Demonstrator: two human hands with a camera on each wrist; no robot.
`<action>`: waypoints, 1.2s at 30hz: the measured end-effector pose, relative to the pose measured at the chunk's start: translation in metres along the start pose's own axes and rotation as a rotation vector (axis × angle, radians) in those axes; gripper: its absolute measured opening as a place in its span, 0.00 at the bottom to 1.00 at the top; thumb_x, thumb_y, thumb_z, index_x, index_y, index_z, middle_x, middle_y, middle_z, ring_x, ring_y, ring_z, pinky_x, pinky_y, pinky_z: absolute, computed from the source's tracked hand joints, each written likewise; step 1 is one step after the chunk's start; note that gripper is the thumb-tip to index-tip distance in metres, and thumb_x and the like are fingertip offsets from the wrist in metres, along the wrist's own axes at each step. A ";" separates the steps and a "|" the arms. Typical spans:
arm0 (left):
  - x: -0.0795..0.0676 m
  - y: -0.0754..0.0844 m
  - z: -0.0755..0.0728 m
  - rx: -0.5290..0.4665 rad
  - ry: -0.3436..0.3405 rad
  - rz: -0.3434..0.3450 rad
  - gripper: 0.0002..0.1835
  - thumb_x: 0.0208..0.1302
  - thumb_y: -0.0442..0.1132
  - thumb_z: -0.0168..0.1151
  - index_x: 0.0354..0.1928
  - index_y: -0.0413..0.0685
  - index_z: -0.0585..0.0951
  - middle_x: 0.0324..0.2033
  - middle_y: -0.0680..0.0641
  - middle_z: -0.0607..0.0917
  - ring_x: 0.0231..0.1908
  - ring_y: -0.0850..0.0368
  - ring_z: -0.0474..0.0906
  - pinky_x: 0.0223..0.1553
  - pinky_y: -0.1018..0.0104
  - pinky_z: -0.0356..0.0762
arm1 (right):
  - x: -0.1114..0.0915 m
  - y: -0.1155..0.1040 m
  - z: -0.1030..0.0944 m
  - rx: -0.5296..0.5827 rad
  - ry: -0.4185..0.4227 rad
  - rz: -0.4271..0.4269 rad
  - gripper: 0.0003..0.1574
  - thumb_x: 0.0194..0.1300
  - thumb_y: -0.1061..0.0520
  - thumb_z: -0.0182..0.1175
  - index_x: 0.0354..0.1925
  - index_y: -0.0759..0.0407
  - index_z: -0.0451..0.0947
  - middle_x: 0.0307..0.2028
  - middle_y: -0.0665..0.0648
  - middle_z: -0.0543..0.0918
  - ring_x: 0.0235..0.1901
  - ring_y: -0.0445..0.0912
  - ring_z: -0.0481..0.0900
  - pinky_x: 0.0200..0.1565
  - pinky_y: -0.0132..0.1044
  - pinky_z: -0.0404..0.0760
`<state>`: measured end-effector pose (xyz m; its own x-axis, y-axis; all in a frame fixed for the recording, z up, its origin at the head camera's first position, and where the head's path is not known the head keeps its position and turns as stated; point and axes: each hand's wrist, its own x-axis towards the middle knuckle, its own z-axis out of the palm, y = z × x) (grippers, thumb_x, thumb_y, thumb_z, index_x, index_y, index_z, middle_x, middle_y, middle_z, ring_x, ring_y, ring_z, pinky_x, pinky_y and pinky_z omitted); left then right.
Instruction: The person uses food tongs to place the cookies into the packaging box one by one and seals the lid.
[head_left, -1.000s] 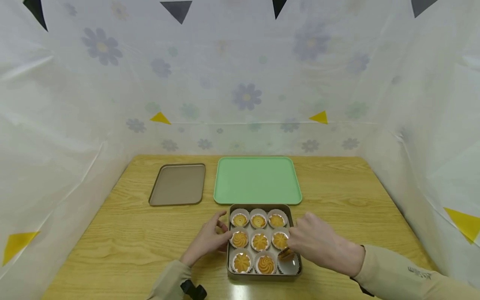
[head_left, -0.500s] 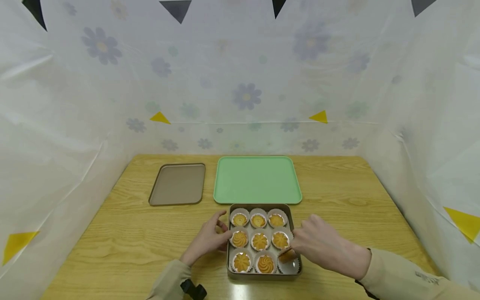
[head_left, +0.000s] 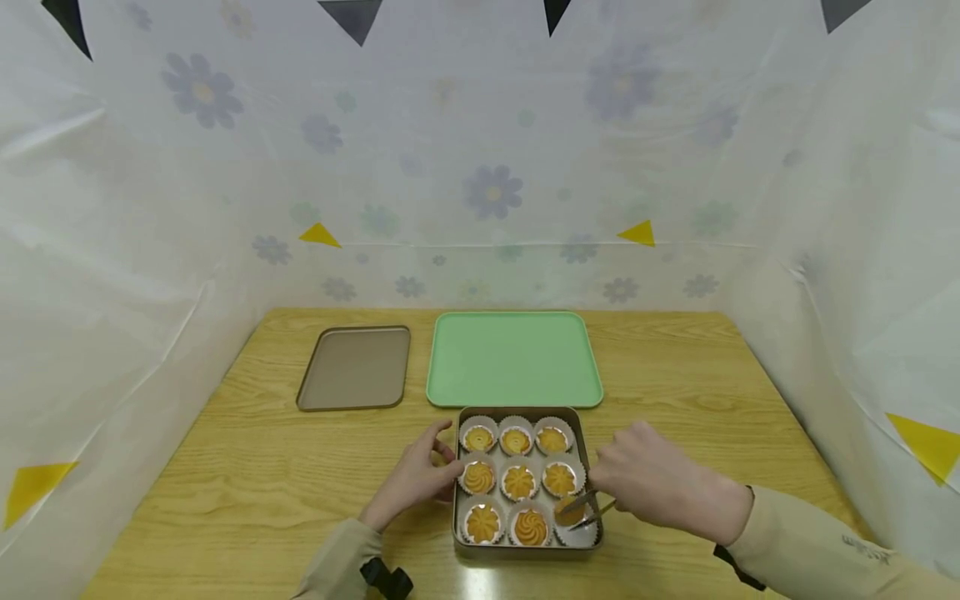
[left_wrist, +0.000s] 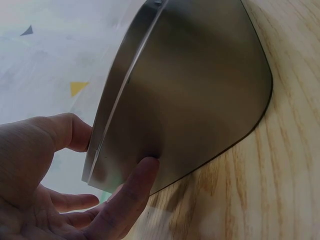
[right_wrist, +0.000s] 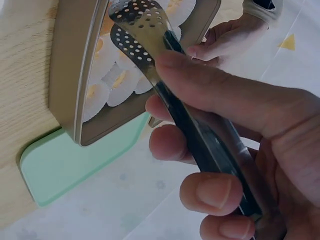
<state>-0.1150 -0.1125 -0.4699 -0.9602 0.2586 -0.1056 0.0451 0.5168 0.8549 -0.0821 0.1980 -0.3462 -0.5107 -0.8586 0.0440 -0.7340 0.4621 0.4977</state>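
A deep rectangular metal baking tin (head_left: 525, 553) holds piped golden cookies in white paper cups. My left hand (head_left: 422, 473) is at its left side. In the left wrist view, the thumb goes behind the rim and a finger presses the outer wall (left_wrist: 200, 95). My right hand (head_left: 652, 471) grips metal tongs (right_wrist: 192, 132) with perforated tips and dark handles. In the head view, the tongs' spread tips reach into the front-right cup (head_left: 576, 535), one over a browned cookie (head_left: 567, 510) and one in front of it.
Behind the tin lies a green tray (head_left: 515, 360), and left of that a square brown tray (head_left: 356, 368). All stand on a wooden table (head_left: 247, 467). Pale flowered sheeting (head_left: 420, 167) hangs behind and at both sides.
My right hand has drawn a little to the right. The tongs' tips, earlier largely hidden, have spread apart, and the cookie now lies lower in the front-right cup. My left hand stays put.
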 end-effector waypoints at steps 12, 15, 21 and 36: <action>-0.001 0.000 -0.001 0.007 -0.004 0.001 0.37 0.62 0.38 0.65 0.70 0.33 0.64 0.38 0.42 0.83 0.30 0.58 0.77 0.31 0.70 0.76 | 0.006 0.006 0.002 -0.011 0.012 0.043 0.31 0.39 0.53 0.80 0.09 0.47 0.63 0.12 0.45 0.57 0.19 0.40 0.45 0.19 0.32 0.46; -0.001 0.000 -0.001 0.003 -0.007 0.001 0.37 0.62 0.38 0.65 0.71 0.33 0.64 0.38 0.42 0.83 0.29 0.59 0.77 0.30 0.70 0.76 | 0.008 0.006 0.002 -0.024 0.038 0.038 0.33 0.42 0.66 0.68 0.10 0.48 0.52 0.15 0.46 0.48 0.21 0.41 0.41 0.22 0.33 0.41; -0.001 0.000 0.000 0.007 -0.003 0.009 0.38 0.62 0.39 0.66 0.71 0.32 0.64 0.38 0.41 0.84 0.26 0.62 0.75 0.28 0.71 0.75 | 0.012 0.004 0.004 -0.034 0.086 0.023 0.29 0.40 0.70 0.61 0.08 0.48 0.52 0.14 0.46 0.48 0.20 0.41 0.41 0.22 0.31 0.41; 0.000 -0.001 0.000 -0.003 -0.005 -0.003 0.38 0.62 0.38 0.65 0.71 0.32 0.64 0.38 0.41 0.83 0.25 0.61 0.75 0.27 0.71 0.75 | 0.002 -0.005 0.000 -0.089 0.126 -0.006 0.29 0.37 0.70 0.58 0.10 0.47 0.49 0.16 0.47 0.47 0.22 0.43 0.40 0.24 0.35 0.41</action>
<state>-0.1149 -0.1129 -0.4710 -0.9590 0.2612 -0.1102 0.0419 0.5152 0.8560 -0.0800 0.1940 -0.3487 -0.4420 -0.8850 0.1465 -0.6912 0.4401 0.5732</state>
